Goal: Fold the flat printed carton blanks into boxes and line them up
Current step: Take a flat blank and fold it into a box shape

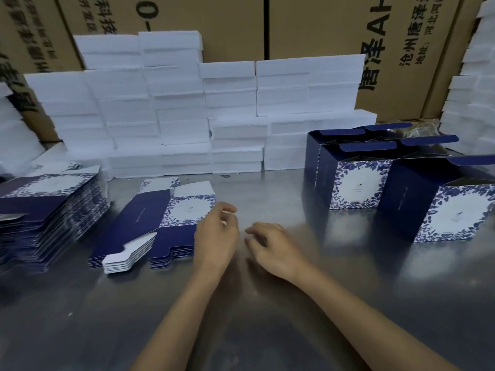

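A small pile of flat navy and floral-print carton blanks (150, 223) lies on the steel table (241, 317), left of centre. A taller stack of the same blanks (45, 210) sits at the far left. On the right stand folded boxes with open top flaps: a near one (439, 207), one behind it (348, 183), and more at the back (356, 132). My left hand (217, 236) hovers at the right edge of the small pile, fingers curled and apart, holding nothing. Just to its right, my right hand (270, 247) is over bare table, also empty.
White foam blocks (187, 108) are stacked in a wall along the back of the table, with more at the right edge (471, 84). Large brown shipping cartons (321, 25) stand behind them.
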### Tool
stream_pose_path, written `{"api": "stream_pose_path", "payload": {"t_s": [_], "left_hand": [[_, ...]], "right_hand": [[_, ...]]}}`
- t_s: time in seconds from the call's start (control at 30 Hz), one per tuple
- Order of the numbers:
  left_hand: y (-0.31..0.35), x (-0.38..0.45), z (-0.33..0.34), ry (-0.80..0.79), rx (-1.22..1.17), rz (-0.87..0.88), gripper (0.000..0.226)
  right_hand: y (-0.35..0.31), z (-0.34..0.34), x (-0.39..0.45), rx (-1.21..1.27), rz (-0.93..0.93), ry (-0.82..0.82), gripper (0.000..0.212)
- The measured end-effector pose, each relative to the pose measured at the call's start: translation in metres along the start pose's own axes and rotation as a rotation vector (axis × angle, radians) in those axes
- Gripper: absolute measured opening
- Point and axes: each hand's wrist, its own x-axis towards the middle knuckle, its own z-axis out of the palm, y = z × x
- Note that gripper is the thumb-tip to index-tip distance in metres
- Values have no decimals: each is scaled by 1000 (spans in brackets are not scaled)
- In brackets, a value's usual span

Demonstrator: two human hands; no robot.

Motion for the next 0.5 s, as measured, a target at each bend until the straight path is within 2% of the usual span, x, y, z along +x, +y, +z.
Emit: {"api": "stream_pose_path", "payload": {"t_s": [0.1, 0.23, 0.37, 0.5], "left_hand": [[-11, -1, -15, 204, 1, 71, 23], [-19, 12, -32, 380, -44, 69, 24], [-29, 19, -37, 425, -37, 49, 22], [-30, 20, -36, 415, -53, 52, 22]], "right_hand": [[-32, 25, 16, -18, 65, -24, 34], [-67, 48, 39, -164, 261, -68, 55], [-81, 65, 53, -191, 316, -120, 56], [-75, 74, 53, -62, 297, 25, 48]]}}
